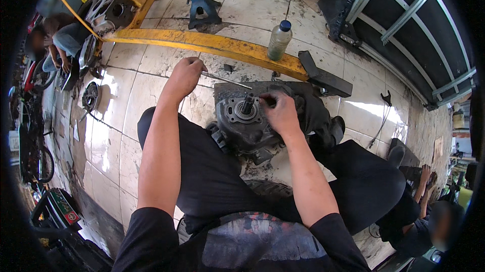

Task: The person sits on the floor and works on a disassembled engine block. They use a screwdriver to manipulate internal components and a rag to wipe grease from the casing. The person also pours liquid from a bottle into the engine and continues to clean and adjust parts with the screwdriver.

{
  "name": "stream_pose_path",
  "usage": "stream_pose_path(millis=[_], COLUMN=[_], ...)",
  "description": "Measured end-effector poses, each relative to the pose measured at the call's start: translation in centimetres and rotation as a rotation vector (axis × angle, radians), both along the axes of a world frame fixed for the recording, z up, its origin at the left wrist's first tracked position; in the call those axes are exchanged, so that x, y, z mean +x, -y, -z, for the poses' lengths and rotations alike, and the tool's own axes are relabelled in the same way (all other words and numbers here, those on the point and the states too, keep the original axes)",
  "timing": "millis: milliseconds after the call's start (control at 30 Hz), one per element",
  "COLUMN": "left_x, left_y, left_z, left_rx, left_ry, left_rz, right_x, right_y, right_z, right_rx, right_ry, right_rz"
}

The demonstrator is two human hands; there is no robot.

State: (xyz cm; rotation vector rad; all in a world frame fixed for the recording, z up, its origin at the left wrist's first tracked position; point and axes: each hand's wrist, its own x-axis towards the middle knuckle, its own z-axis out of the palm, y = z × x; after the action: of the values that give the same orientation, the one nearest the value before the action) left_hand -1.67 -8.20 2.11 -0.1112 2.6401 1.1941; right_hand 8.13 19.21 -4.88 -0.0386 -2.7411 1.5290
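Note:
A dark, greasy gearbox housing (pixel 236 133) stands between my knees, its splined shaft (pixel 247 104) pointing up out of a round, bolt-holed flange (pixel 233 112). My left hand (pixel 187 77) is closed round one end of a thin metal rod (pixel 227 79). The rod slants down to the right, its far tip above and beyond the shaft; its gripped end is hidden. Just right of the shaft, my right hand (pixel 281 112) has its fingers curled in a pinch close to the flange. Whatever is in that pinch is hidden.
A yellow steel frame (pixel 202 40) crosses beyond the gearbox, with a blue-capped bottle (pixel 279 41) on it. Behind stands a blue jack stand (pixel 201 6). A fork-ended part (pixel 386 99) lies on the right floor tiles. Other people sit at far left and lower right.

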Motion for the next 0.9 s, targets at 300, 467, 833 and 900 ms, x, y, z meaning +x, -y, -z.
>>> stream_pose_path(millis=[300,467,833,900], left_x=[0.3,0.0,0.1,0.0], left_y=[-0.1,0.5,1.6,3.0], left_z=[-0.2,0.2,1.6,2.5], left_rx=[-0.044,-0.032,-0.124,-0.075], left_ry=[0.015,0.057,-0.101,-0.078], left_rz=[0.034,-0.013,0.119,0.047], right_x=[-0.2,-0.4,0.0,0.0], right_y=[1.0,1.2,1.9,1.9], right_z=[-0.9,-0.6,-0.2,0.0], right_rx=[0.003,-0.009,0.058,-0.046], right_ry=[0.037,0.05,-0.025,0.0], right_rz=[0.015,0.018,0.011,0.041])
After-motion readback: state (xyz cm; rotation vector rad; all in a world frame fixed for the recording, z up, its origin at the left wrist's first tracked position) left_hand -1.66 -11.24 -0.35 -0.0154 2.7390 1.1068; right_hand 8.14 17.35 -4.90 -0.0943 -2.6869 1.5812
